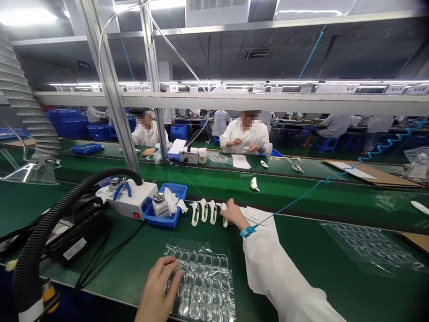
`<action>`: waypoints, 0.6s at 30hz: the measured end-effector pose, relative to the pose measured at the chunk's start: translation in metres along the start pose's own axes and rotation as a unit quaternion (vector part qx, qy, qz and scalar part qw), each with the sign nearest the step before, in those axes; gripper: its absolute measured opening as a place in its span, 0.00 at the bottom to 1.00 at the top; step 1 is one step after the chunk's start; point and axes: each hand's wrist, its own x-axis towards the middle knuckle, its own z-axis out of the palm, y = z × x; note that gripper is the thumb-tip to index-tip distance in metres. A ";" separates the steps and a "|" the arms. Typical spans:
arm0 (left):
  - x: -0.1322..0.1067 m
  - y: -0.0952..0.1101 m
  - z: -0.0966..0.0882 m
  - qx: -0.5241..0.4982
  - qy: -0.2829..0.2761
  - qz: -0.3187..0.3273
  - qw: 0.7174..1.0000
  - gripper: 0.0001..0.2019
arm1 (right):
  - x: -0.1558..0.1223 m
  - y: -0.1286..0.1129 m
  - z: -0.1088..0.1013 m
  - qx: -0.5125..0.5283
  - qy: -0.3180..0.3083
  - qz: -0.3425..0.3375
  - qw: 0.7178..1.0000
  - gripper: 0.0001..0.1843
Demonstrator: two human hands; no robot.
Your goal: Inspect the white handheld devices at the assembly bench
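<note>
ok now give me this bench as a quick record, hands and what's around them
left hand: fingers at the edge of a clear plastic blister tray
right hand: on a white plastic part, at the end of a row of similar parts
right wrist: blue strap with a blue cord
beside the row: blue bin holding a bottle and white wipes
further left: white bench unit, blue-handled pliers
across the bench: co-worker in a white coat
</note>
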 end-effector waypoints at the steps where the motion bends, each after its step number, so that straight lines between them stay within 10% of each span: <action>1: 0.008 0.012 0.005 -0.052 -0.012 -0.006 0.999 0.14 | -0.001 0.002 -0.003 0.004 0.001 0.004 1.000 0.15; 11: 0.107 0.075 0.119 -0.442 -0.166 -0.179 0.863 0.27 | -0.092 0.008 -0.025 0.034 0.019 -0.147 0.988 0.30; 15: 0.101 0.076 0.124 -0.524 -0.142 -0.216 0.811 0.24 | -0.122 0.025 -0.028 0.060 -0.063 -0.274 0.958 0.31; 18: 0.084 0.070 0.109 -0.543 -0.131 -0.276 0.782 0.18 | -0.096 0.045 -0.047 0.038 -0.033 -0.246 0.968 0.19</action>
